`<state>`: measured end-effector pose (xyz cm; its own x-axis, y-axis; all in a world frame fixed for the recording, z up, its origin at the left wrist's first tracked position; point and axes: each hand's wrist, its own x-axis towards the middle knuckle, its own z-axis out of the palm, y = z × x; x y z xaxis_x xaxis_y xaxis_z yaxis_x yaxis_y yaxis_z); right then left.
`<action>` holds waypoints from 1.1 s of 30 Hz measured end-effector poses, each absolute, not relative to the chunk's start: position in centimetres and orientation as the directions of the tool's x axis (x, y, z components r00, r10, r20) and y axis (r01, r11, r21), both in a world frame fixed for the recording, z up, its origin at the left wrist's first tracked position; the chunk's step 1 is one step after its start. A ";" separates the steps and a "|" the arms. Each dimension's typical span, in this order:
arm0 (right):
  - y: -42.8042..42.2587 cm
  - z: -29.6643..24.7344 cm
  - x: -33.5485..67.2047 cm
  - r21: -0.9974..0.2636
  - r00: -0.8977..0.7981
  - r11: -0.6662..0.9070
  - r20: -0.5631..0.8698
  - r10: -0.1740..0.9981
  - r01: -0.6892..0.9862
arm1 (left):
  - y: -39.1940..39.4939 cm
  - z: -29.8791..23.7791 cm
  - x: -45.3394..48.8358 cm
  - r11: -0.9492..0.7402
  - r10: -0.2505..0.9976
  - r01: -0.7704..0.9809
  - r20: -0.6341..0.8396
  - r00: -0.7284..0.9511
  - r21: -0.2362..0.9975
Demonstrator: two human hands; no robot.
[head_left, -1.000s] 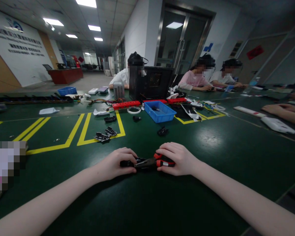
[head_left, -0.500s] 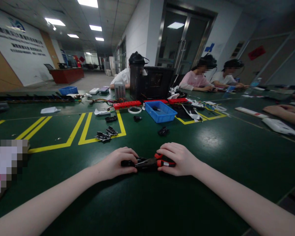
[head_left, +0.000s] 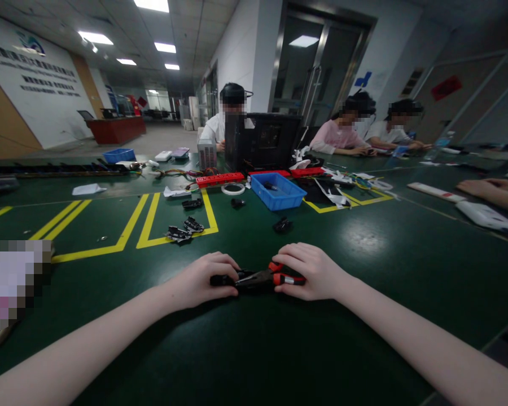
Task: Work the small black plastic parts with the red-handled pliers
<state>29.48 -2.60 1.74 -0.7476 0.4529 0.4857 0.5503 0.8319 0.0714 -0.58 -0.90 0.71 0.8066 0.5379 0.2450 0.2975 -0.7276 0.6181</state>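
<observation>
My left hand [head_left: 209, 277] is closed around a dark plastic part [head_left: 222, 280], low over the green tabletop [head_left: 254, 349]. Fingers cover much of that part, so its exact kind is hidden. My right hand [head_left: 311, 272] grips the red-and-black handles of a pair of pliers [head_left: 262, 277]. The long jaws point left and reach the dark part at my left fingertips; whether they pinch it I cannot tell. Beyond my hands lie a small black part [head_left: 283, 225] and several black plastic pieces [head_left: 185, 230] near the yellow tape.
A blue bin [head_left: 278, 192] holds a dark item. Behind it are red power strips [head_left: 220, 180], a tape roll [head_left: 232, 189] and a black computer case [head_left: 262, 141]. People sit across the table. A white power strip [head_left: 436, 192] lies right, near another person's hands [head_left: 491, 190].
The pliers and my right hand have shifted very slightly, and the jaws look turned a little. My left hand keeps its grip in nearly the same place.
</observation>
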 end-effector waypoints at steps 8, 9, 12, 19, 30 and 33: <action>-2.7 1.5 29.4 0.096 -0.749 0.824 0.484 0.452 0.559 | -0.9 0.5 -0.5 -0.735 0.538 0.305 0.246 0.806 0.606; -2.7 1.5 29.4 0.103 -0.751 0.826 0.489 0.444 0.555 | -0.9 0.5 -0.5 -0.735 0.538 0.307 0.245 0.806 0.604; -2.7 1.6 29.2 0.143 -0.755 0.828 0.516 0.405 0.542 | -0.9 0.4 -0.6 -0.737 0.537 0.307 0.246 0.807 0.602; -2.7 2.0 29.2 0.243 -0.763 0.811 0.552 0.336 0.532 | -0.9 0.4 -0.7 -0.744 0.533 0.312 0.243 0.810 0.591; -2.4 1.9 29.5 0.246 -0.747 0.809 0.586 0.315 0.534 | -0.9 0.6 -0.6 -0.751 0.526 0.310 0.244 0.815 0.583; -2.4 1.9 29.3 0.254 -0.753 0.810 0.581 0.309 0.528 | -1.1 0.7 -0.6 -0.747 0.529 0.312 0.242 0.813 0.587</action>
<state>29.29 -2.40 1.91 -0.7533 0.3087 0.5807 0.5280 0.8103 0.2543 -0.55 -1.06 0.67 0.8131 0.5294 0.2421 0.3118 -0.7473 0.5868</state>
